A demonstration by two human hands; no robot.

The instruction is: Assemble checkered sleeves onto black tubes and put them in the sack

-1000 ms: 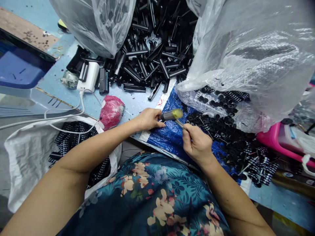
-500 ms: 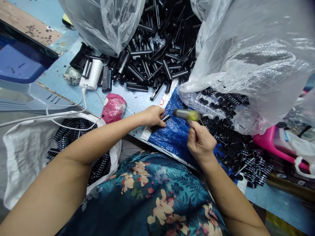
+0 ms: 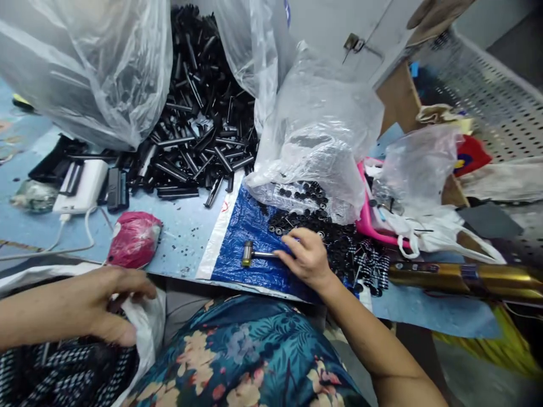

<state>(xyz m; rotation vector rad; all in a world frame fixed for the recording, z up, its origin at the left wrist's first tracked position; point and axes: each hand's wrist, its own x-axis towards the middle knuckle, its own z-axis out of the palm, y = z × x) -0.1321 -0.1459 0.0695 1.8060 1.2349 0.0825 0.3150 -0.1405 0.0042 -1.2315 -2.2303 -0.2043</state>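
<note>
My left hand is over the white bag at the table's front edge, thumb and fingers apart, holding nothing that I can see. Inside that bag lie many black pieces with pale checkered patterning. A small hammer rests on the blue plastic sheet, its head to the left. My right hand hovers by the handle end, fingers spread and thumb close to the handle. Just beyond its fingers is a heap of small black discs; whether they touch any is hidden.
A big pile of black tubes spills between clear plastic bags at the back. A pink wrapped bundle and a white charger with cable sit left. To the right are a pink basket and a gold tube.
My left hand has left the sheet for the white bag, no longer holding a black tube. The hammer, raised in my right hand before, now lies down. The view has swung right.
</note>
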